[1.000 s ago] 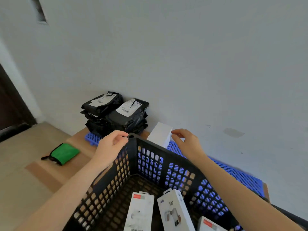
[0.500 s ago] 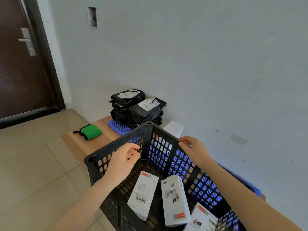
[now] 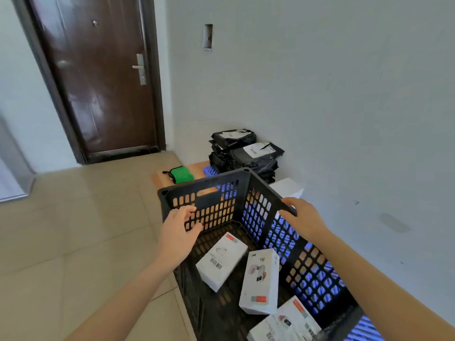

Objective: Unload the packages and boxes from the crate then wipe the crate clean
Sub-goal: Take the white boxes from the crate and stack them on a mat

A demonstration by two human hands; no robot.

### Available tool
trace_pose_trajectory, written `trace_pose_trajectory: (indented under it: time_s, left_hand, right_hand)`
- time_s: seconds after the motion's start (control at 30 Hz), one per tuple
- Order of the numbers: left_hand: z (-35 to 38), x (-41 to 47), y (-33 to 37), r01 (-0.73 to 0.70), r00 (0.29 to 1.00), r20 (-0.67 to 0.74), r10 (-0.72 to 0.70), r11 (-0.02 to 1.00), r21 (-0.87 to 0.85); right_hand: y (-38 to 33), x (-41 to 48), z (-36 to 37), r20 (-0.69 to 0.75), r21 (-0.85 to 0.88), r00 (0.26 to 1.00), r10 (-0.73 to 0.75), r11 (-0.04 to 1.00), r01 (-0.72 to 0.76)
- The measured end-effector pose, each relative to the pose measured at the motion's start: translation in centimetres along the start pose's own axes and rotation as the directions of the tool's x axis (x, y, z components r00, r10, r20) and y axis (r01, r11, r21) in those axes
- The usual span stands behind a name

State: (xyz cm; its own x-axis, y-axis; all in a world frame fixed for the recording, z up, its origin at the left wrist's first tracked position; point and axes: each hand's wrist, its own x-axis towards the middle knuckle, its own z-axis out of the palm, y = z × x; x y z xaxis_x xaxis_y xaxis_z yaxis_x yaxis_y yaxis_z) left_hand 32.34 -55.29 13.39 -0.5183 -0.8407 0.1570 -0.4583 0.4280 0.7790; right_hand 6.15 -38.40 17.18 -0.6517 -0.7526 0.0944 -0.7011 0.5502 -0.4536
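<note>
The black crate (image 3: 182, 191) is cut off along the bottom edge, so its near wall and part of its floor stay out of sight. Three white boxes lie flat inside it. One (image 3: 221, 263) sits toward the left wall, a second (image 3: 261, 281) lies just beside it toward the right, and a third (image 3: 288, 323) is nearest the camera and clipped by the frame. Their printing is too small and blurred to read.

Beyond the crate's far right corner, a lone white box (image 3: 288, 188) is partly hidden behind the rim. A blue mat (image 3: 210, 171) shows mostly through the crate's holes. The black packages (image 3: 246, 153) are stacked on the mat against the wall (image 3: 344, 94), outside the crate and well apart from both hands.

The left hand (image 3: 181, 232) hovers at the crate's left side, just in front of the far wall, with fingers spread loosely and nothing in it. Whether it touches the plastic is unclear. The right hand (image 3: 304, 217) rests on the right wall's rim and seems to grip it, though its fingers are hidden on the outer side. All three boxes in the crate lie below and nearer the camera than both hands, untouched.

A green pouch (image 3: 182, 174) lies near the mat, and a dark door (image 3: 98, 77) stands beyond the tiled floor (image 3: 73, 230).
</note>
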Motion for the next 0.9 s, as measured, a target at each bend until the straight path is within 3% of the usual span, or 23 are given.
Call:
trace_pose_trajectory:
  time_s: [0.17, 0.27, 0.43, 0.6, 0.9]
  left_hand:
    - [1.5, -5.9, 1.7, 0.148, 0.98, -0.136, -0.144, 0.989, 0.02]
    - [3.0, -9.0, 2.1, 0.254, 0.959, -0.147, -0.241, 0.964, 0.074]
    - [5.1, -10.9, 3.1, 0.344, 0.937, -0.075, -0.341, 0.938, 0.037]
    - [5.3, -10.5, 3.7, 0.348, 0.931, -0.136, -0.339, 0.937, 0.045]
    - [4.7, -5.9, 2.5, 0.366, 0.918, -0.208, -0.338, 0.924, 0.112]
  right_hand:
    - [5.1, -1.0, -0.7, 0.158, -0.093, 0.987, -0.03, 0.995, 0.045]
    - [7.4, -2.3, -0.5, 0.255, -0.102, 0.966, -0.053, 0.992, 0.081]
    - [9.9, -3.3, -0.2, 0.235, -0.135, 0.97, -0.055, 0.987, 0.088]
    - [10.8, -3.1, 0.6, 0.161, -0.08, 0.98, -0.117, 0.988, 0.131]
    - [9.7, 1.6, 3.2, 0.127, -0.135, 0.983, -0.132, 0.98, 0.149]
